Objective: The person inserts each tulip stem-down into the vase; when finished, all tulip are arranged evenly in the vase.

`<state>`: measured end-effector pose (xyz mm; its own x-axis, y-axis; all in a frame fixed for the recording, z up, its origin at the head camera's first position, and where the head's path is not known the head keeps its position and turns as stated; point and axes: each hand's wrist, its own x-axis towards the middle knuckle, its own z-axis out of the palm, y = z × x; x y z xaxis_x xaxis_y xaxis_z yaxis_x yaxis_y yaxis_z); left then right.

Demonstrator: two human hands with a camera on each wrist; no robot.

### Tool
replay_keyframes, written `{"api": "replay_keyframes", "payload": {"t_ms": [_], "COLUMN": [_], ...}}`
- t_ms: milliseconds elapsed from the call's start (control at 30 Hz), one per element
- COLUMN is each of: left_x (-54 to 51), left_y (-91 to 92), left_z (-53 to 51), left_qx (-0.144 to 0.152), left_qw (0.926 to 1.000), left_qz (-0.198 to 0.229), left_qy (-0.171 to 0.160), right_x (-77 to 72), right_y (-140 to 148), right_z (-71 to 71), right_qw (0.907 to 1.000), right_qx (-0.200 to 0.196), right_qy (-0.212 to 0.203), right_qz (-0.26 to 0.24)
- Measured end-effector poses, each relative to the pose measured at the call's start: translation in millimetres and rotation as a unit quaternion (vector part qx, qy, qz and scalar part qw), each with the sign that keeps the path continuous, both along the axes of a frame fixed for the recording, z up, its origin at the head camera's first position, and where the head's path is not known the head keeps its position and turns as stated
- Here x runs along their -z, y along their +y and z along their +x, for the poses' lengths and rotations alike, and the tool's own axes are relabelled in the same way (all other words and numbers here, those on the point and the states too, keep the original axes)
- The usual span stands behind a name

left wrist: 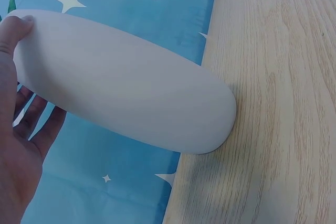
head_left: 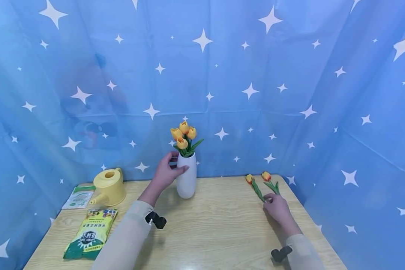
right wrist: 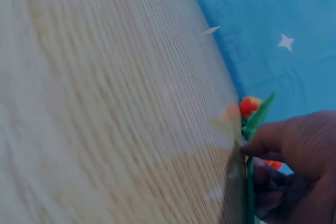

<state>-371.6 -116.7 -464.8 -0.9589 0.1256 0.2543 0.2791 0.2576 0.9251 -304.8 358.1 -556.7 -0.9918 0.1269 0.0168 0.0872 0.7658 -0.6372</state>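
Note:
A white vase [head_left: 186, 180] stands upright near the table's back edge, holding several yellow-orange tulips [head_left: 183, 135]. My left hand [head_left: 167, 170] grips its upper part, thumb across the front; the left wrist view shows the fingers around the vase [left wrist: 126, 85]. At the back right lie two orange tulips, one with its bloom at the left [head_left: 249, 179], the other beside it [head_left: 266, 176]. My right hand [head_left: 278, 210] pinches the stem of the left one near its leaf. In the right wrist view, thumb and finger of that hand [right wrist: 299, 166] meet at the green stem [right wrist: 250, 192].
At the left of the wooden table [head_left: 209, 232] stand a yellow watering can [head_left: 111, 189], a flat white-green packet [head_left: 79, 197] and a yellow-green bag [head_left: 90, 234]. A blue curtain with white stars [head_left: 222, 75] hangs behind the table and along both sides.

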Motion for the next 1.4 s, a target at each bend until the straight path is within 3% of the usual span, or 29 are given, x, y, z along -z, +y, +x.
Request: {"api": "replay_keyframes", "payload": {"t_ms": [400, 533, 700, 867, 1100, 1400], "left_x": [3.4, 3.6, 3.4, 3.5, 2.0, 1.9], "left_y": [-0.9, -1.2, -1.5, -1.6, -1.6, -2.1], "left_z": [-3.2, -3.5, -3.1, -2.8, -2.1, -1.7], "left_qx": [0.001, 0.003, 0.004, 0.002, 0.003, 0.005], "left_qw": [1.0, 0.9999, 1.0, 1.0, 1.0, 1.0], "left_qz": [-0.001, 0.0, 0.001, -0.001, -0.003, 0.0], "left_qy": [0.006, 0.01, 0.007, 0.004, 0.001, 0.001], "right_x": [-1.1, -2.5, -9.4, -25.4, -48.2, -71.3], "right_y": [-2, -5, -11, -22, -41, -67], "right_z": [6.2, 7.2, 4.2, -0.5, -3.0, -4.4], "right_qw": [0.9997, 0.9993, 0.9952, 0.9891, 0.9748, 0.9369], "right_qx": [-0.025, -0.021, -0.009, -0.011, -0.007, -0.042], "right_qy": [0.005, 0.015, 0.05, 0.107, 0.17, 0.219], "right_qz": [0.0, -0.027, -0.084, -0.1, -0.145, -0.269]}}
